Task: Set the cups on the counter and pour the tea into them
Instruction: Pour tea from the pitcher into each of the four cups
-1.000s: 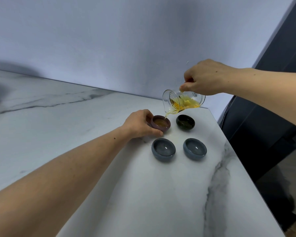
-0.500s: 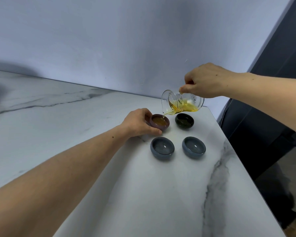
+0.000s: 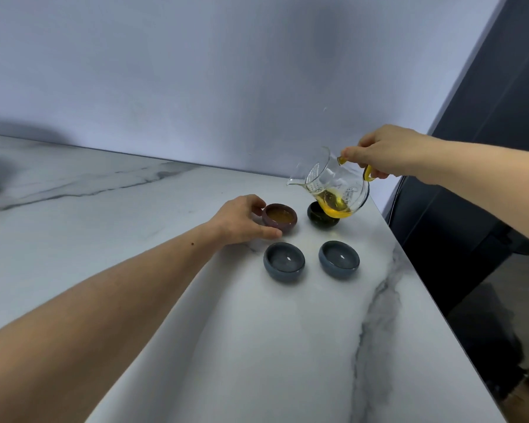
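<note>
Near the far right corner of the counter, four small cups in a square. Right hand clamped on the yellow handle of a glass pitcher, held nearly level above the counter. Handle-to-spout line running right to left, amber tea pooled low, no stream. Directly beneath, partly hidden: dark green cup, likely next, nearer the right hand. Left hand curled round the brown cup, holding tea. Toward the near edge, left blue-grey cup and right blue-grey cup, empty.

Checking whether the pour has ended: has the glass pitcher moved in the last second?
Yes. The glass pitcher has tipped back, its spout lifted up and away from the brown cup.
</note>
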